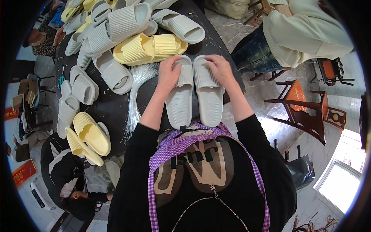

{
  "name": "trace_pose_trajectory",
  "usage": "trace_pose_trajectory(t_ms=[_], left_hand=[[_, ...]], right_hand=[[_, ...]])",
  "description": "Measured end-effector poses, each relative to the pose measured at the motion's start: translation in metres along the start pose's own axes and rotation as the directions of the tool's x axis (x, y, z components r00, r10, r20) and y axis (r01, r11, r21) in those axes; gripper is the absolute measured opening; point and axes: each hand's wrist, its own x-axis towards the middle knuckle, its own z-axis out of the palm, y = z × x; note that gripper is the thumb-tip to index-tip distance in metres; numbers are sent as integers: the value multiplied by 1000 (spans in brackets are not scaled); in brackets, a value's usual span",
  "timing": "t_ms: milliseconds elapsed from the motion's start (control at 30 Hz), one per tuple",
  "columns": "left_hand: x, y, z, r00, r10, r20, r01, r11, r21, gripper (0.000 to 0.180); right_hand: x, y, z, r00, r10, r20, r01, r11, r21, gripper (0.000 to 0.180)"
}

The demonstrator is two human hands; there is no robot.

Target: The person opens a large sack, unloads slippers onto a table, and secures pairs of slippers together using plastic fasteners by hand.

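Two light grey slide slippers, the left slipper [180, 105] and the right slipper [210, 104], lie side by side at the table's near edge, heels toward me. Their ribbed straps are at the far end. My left hand [168, 74] is closed around the toe end of the left slipper, thumb at the strap. On the right slipper's toe and strap rests my right hand [219, 69], its fingers curled round the outer side. Beyond my left hand is a yellow slipper pair [150, 50]. A bundle of clear, thin plastic ties [135, 96] lies left of my left forearm.
Grey slippers [116, 29] pile up on the dark table [208, 42]. Yellow slippers [91, 133] sit at its left edge, and teal scissors [61, 79] lie farther back. One person [297, 34] in a cream top is at the right, near wooden chairs [303, 104]; others are at the left.
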Motion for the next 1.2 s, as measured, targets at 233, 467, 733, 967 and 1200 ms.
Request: trace_pose_trajectory(t_ms=[233,467,733,967,1200], left_hand=[[-104,3,-66,920,-393,-7,386,900,202,34],[-148,4,-46,864,-491,113,501,861,-91,32],[-147,28,-73,923,-383,44,384,905,-182,39],[-154,57,-167,891,-389,-232,250,849,-465,38],[-216,65,-302,641,-401,-655,64,878,-474,36]], right_hand=[[-83,27,-43,925,329,191,-346,936,62,30],[-127,-22,-26,744,545,388,-665,665,342,33],[-127,-41,-17,805,587,85,-503,600,622,25],[-71,-122,33,913,377,156,-367,591,719,36],[-17,-276,113,883,-100,458,-366,463,807,42]])
